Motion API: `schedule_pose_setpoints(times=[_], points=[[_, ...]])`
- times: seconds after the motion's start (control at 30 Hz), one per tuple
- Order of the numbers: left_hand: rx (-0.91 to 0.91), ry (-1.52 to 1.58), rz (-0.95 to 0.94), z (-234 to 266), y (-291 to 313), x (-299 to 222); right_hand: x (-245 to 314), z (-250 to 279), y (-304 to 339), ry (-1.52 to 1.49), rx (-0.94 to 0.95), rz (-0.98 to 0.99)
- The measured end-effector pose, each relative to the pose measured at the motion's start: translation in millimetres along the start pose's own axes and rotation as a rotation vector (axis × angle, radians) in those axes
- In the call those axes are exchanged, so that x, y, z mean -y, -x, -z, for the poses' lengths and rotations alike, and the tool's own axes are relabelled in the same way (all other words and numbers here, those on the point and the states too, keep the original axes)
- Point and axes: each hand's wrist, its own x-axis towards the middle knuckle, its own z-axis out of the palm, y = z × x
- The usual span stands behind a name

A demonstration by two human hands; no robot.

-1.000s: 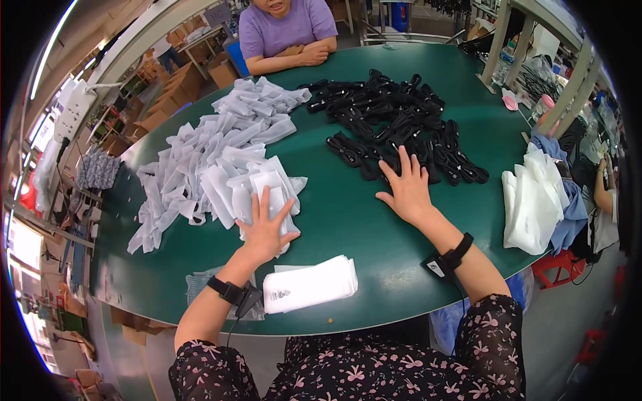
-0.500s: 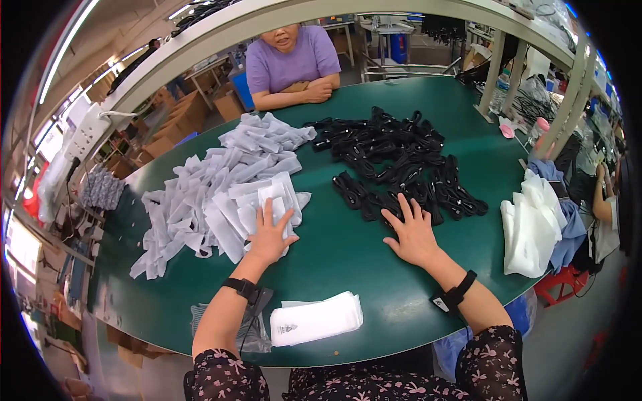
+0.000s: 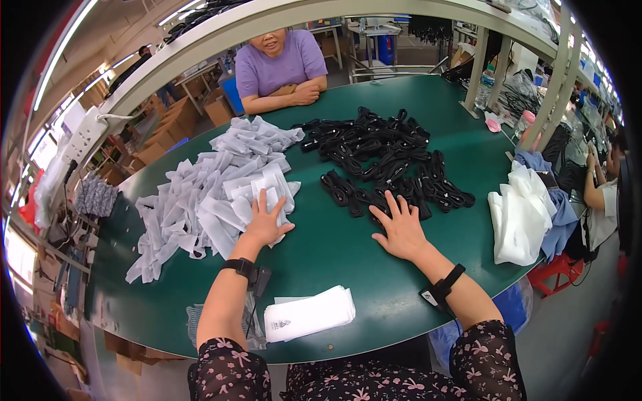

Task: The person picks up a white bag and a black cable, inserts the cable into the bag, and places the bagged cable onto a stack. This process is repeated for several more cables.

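Observation:
My left hand (image 3: 266,226) lies with fingers spread on the right edge of a big heap of whitish translucent pouches (image 3: 194,190), several of which seem to have something dark inside. To the right, my right hand (image 3: 402,230) rests flat, fingers apart, its fingertips at the near edge of a pile of black bundled cables (image 3: 374,150). Neither hand grips anything. Closer to me, between my forearms, lies a flat stack of white pouches (image 3: 309,315) with a dark printed mark. Both wrists carry black straps.
The green table (image 3: 321,267) has a curved front edge. White bags (image 3: 521,217) and blue cloth (image 3: 565,220) sit at its right side. Across the table a person in a purple shirt (image 3: 281,63) leans on folded arms. A shelf frame (image 3: 478,73) with a bottle (image 3: 486,87) stands back right.
The view has shifted slightly, so the table's contents appear a little further left. Both hands keep their spread pose at the two piles.

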Motion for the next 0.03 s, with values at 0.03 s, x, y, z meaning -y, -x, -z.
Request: schedule_pose_setpoints(times=[0.03], points=[[-0.002,0.067,-0.072,-0.6,-1.3,8.1,-0.1,-1.1,-0.2,0.002,-0.002,0.003]])
